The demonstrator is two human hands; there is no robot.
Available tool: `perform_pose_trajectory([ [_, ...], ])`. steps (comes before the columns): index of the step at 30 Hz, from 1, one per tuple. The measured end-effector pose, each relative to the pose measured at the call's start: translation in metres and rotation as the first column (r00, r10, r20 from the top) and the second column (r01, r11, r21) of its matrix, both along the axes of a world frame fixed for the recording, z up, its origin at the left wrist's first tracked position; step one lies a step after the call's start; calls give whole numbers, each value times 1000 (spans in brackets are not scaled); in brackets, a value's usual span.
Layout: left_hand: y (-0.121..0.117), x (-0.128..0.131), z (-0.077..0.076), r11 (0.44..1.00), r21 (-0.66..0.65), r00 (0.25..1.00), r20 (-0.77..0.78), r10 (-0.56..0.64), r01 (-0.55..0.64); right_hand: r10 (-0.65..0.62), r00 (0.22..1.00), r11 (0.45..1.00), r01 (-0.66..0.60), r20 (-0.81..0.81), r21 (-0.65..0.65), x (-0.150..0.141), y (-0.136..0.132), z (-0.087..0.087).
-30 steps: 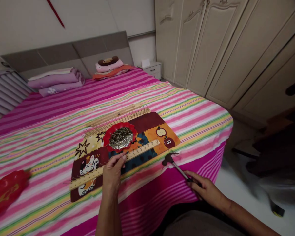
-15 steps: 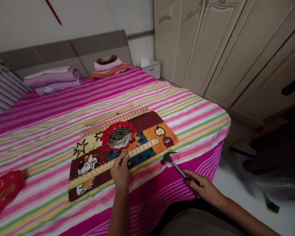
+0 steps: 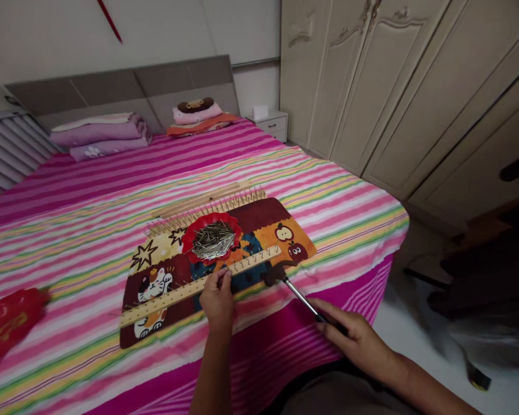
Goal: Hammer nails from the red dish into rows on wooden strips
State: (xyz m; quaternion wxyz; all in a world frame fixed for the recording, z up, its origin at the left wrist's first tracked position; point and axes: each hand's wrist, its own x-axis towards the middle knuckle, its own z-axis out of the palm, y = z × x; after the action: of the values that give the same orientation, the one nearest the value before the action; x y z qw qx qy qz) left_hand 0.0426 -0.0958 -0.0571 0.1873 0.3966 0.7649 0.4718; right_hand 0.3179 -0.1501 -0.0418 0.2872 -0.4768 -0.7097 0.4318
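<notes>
A pale wooden strip (image 3: 168,300) with nails standing along it lies across a patterned mat (image 3: 179,323) on the bed. Over the strip's middle, my left hand (image 3: 216,293) has thumb and fingers pinched together; what sits between the fingertips is too small to make out. My right hand (image 3: 354,334) is wrapped around the dark handle of a claw hammer (image 3: 300,295). The hammer's head is low over the mat's near edge, right of my left hand. Behind the strip, a red scalloped dish (image 3: 185,241) holds a heap of loose nails (image 3: 214,239).
Beyond the dish lies another strip set with upright nails (image 3: 207,207), with plain wooden strips (image 3: 199,197) behind it. A red plastic bag-like item (image 3: 12,325) rests at the left. Folded bedding (image 3: 104,138) is near the headboard; a wardrobe (image 3: 341,86) stands at the right.
My right hand has brought the hammer left, its head closer to the strip and my left hand. My left hand stays pinched at the strip. The view has shifted slightly.
</notes>
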Motion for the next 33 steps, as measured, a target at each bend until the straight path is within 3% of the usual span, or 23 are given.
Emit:
perform_pose_trajectory([
  [4, 0, 1, 1, 999, -3, 998, -58, -32, 32, 130, 990, 976, -137, 49, 172, -32, 18, 30],
  [9, -1, 3, 1, 999, 1, 993, -112, -38, 38, 157, 979, 897, -197, 131, 396, -68, 39, 42],
  [13, -2, 2, -3, 999, -2, 994, -100, -41, 40, 174, 939, 870, -288, 297, 401, -76, 45, 44],
  [17, 0, 1, -6, 999, 22, 997, -68, -31, 32, 166, 958, 891, -247, 232, 382, -58, 35, 44],
  [20, 0, 1, -6, 999, 18, 998, -42, -40, 41, 133, 981, 947, -168, 141, 274, -33, 22, 34],
  [23, -4, -3, -2, 998, 20, 998, -41, -52, 53, 72, 994, 991, -81, 76, 109, -8, 13, 12],
  [28, 3, -27, 30, 998, 61, 949, -313, 21, -2, -77, 997, 991, 79, 27, -111, 20, 6, -33],
  [30, 18, -38, 46, 999, -31, 885, -463, -36, 25, -125, 992, 980, 125, 7, -152, 23, 5, -46],
  [33, 46, -50, 60, 947, -317, 754, -610, -245, 50, -146, 989, 973, 142, -10, -185, 25, 5, -56],
])
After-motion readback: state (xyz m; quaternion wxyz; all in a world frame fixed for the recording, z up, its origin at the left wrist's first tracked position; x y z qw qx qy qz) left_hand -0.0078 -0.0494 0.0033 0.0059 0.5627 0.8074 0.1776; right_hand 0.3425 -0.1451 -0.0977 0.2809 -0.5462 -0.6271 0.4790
